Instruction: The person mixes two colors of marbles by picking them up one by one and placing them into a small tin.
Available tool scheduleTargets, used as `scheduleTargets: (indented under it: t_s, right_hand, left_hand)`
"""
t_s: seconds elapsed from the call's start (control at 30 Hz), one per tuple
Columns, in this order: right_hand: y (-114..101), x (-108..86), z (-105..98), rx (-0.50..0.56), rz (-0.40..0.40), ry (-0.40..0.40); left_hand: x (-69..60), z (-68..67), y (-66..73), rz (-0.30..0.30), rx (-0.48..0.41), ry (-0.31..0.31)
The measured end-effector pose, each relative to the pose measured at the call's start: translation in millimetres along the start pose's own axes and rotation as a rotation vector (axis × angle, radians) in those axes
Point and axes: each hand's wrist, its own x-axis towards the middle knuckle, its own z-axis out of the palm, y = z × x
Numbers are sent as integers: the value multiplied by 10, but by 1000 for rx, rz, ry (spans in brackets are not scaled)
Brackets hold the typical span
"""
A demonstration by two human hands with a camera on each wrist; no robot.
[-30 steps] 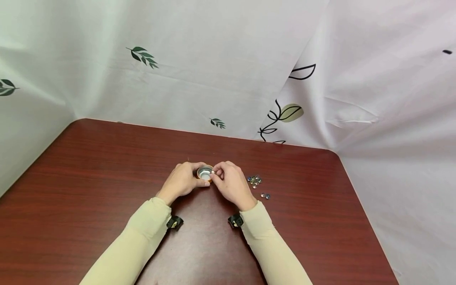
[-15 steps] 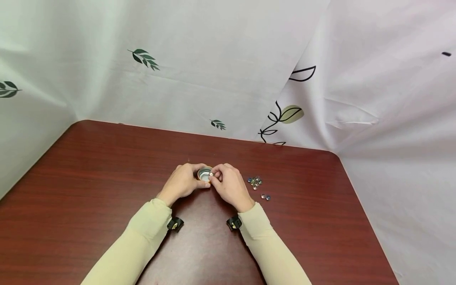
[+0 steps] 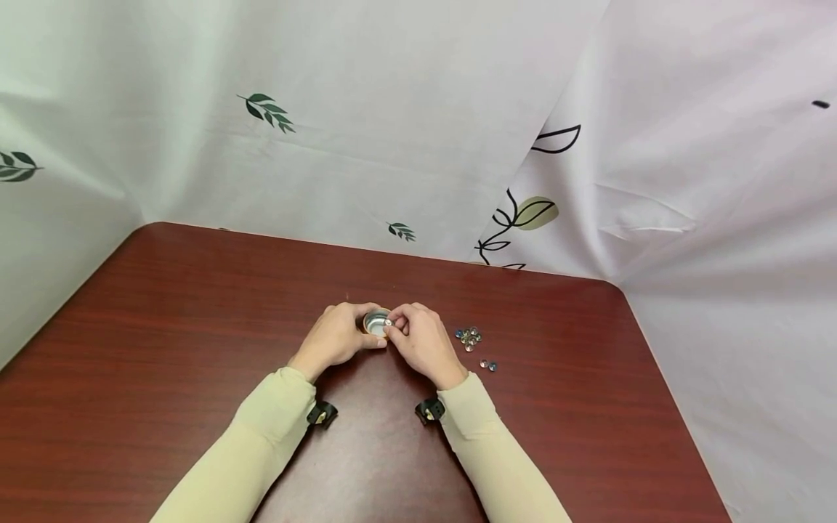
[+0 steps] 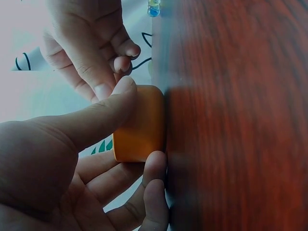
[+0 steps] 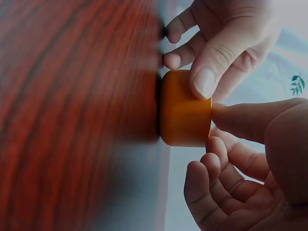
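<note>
A small round orange cup (image 4: 142, 125) with a shiny silver inside stands on the table between both hands. My left hand (image 3: 336, 333) holds it from the left, thumb on the near side and fingers round the far side. My right hand (image 3: 423, 340) is at the cup's right rim, pinching a small pale, shiny bead (image 3: 389, 322) between thumb and forefinger. In the right wrist view the fingertips hide the bead, and the cup's orange wall (image 5: 185, 113) hides its inside. Several glass beads (image 3: 468, 336) lie in a cluster to the right of my right hand.
Two more beads (image 3: 488, 365) lie apart, nearer than the cluster. The dark red wood-grain table (image 3: 196, 312) reaches back to a white cloth backdrop (image 3: 366, 131) with leaf prints. A black wrist camera (image 3: 322, 414) is strapped at each sleeve cuff.
The head view has tilted slightly. Both hands stay at the cup, and the right fingertips with the bead have shifted only a little at the rim.
</note>
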Motion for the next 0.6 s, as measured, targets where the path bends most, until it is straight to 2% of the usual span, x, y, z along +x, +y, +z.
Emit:
scheduleTargets:
  t_s: [0.6]
  right_hand:
    - [14,15,2,-2,23,-23]
  left_hand:
    - [0,1,5,-21,-13,-9]
